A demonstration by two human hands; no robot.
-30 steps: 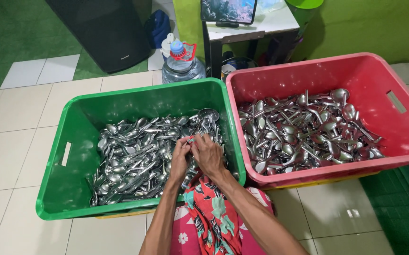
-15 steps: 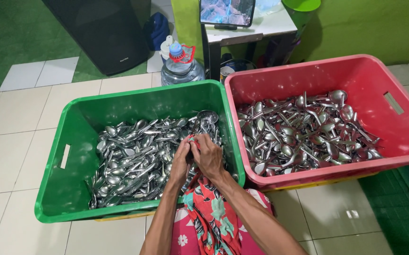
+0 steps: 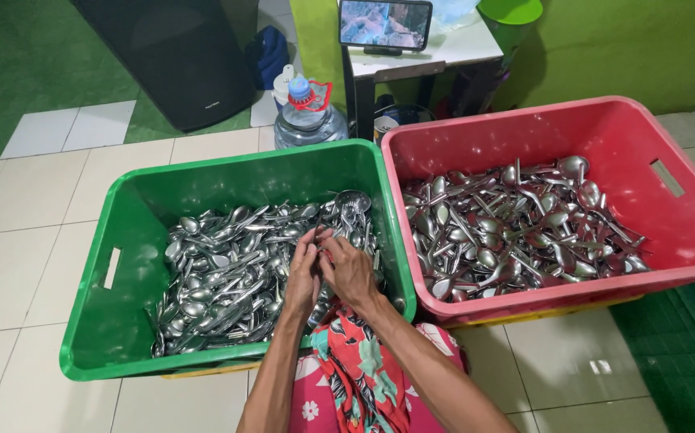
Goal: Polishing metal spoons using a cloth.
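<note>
A green crate (image 3: 107,321) holds a heap of several steel spoons (image 3: 223,273). Both hands meet over its right side. My left hand (image 3: 304,277) and my right hand (image 3: 349,273) press together on a red patterned cloth (image 3: 361,365) bunched between them, with a spoon partly hidden in the fold. The cloth trails down over the crate's front rim onto my lap. Beside it, a red crate (image 3: 684,232) is filled with several more steel spoons (image 3: 516,224).
Behind the crates stand a large water bottle (image 3: 310,116) with a blue cap, a small white table (image 3: 443,48) bearing a phone (image 3: 385,22), a black speaker box (image 3: 179,56) and a green bucket (image 3: 512,16). Pale floor tiles (image 3: 18,265) lie to the left.
My hands stay in the same spot and shift slightly, the fingers working the cloth around the spoon. The camera view drifts a little downward.
</note>
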